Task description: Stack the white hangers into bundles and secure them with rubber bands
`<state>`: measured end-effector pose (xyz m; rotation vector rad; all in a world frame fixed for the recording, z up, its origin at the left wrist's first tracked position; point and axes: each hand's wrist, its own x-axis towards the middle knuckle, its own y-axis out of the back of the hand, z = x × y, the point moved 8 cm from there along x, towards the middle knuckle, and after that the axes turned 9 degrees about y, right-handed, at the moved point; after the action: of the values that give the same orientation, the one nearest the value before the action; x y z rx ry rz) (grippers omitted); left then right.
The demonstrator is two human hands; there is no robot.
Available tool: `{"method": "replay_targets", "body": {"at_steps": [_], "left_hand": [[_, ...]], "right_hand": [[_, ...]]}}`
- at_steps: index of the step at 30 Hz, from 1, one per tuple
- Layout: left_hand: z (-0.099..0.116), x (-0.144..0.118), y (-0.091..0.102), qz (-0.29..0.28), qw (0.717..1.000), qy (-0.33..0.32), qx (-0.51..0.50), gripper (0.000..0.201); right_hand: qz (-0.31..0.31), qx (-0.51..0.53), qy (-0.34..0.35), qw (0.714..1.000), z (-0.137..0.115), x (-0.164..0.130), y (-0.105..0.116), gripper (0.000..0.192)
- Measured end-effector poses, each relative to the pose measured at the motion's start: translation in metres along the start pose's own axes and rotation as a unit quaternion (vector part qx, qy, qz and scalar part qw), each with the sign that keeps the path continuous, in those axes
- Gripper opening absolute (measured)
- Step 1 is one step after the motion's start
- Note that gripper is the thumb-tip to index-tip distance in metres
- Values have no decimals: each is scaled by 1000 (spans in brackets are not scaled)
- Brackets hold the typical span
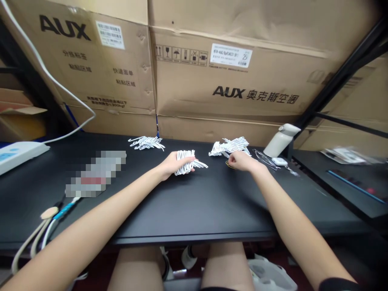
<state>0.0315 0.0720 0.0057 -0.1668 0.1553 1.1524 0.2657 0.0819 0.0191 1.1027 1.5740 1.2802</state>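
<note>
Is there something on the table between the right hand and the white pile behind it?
Nothing visible. The right hand rests on the black table right in front of the pile of white pieces, over a small yellow loop.

Black surface [188,210], matte, backed by cardboard boxes. Lying on it: a white bundle of small hangers [146,142] at the rear left, a second bundle [186,161] at centre, a third pile [230,146] to the right. A yellow rubber band [228,165] is seen just beside that pile. A white bottle [280,139] stands far right, a white device [18,153] far left, cables [45,230] at the near-left edge.
</note>
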Motion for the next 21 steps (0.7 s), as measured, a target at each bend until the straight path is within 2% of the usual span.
{"method": "replay_targets", "body": {"at_steps": [4, 7, 9, 10, 12, 14, 18, 21], "left_hand": [[1, 0, 0, -1, 1000, -2, -6, 37], [4, -1, -1, -6, 1000, -12, -21, 37], [6, -2, -1, -9, 999, -14, -30, 37], [6, -2, -2, -11, 999, -16, -33, 37], [8, -3, -4, -20, 999, -20, -36, 36], [8, -4, -6, -27, 999, -24, -39, 37], [8, -4, -6, -26, 998, -24, -46, 39], [9, -4, -5, -20, 998, -23, -55, 42]], "right_hand": [[64, 28, 2, 998, 8, 2, 9, 14], [153, 154, 27, 976, 1, 2, 22, 10], [211, 302, 56, 928, -11, 0, 29, 6], [231, 386, 63, 891, -17, -2, 30, 7], [218, 527, 62, 819, -33, -2, 22, 16], [174, 606, 60, 774, -52, -2, 9, 20], [137, 687, 28, 713, -67, -1, -10, 19], [133, 710, 22, 691, -67, 0, -12, 17]]}}
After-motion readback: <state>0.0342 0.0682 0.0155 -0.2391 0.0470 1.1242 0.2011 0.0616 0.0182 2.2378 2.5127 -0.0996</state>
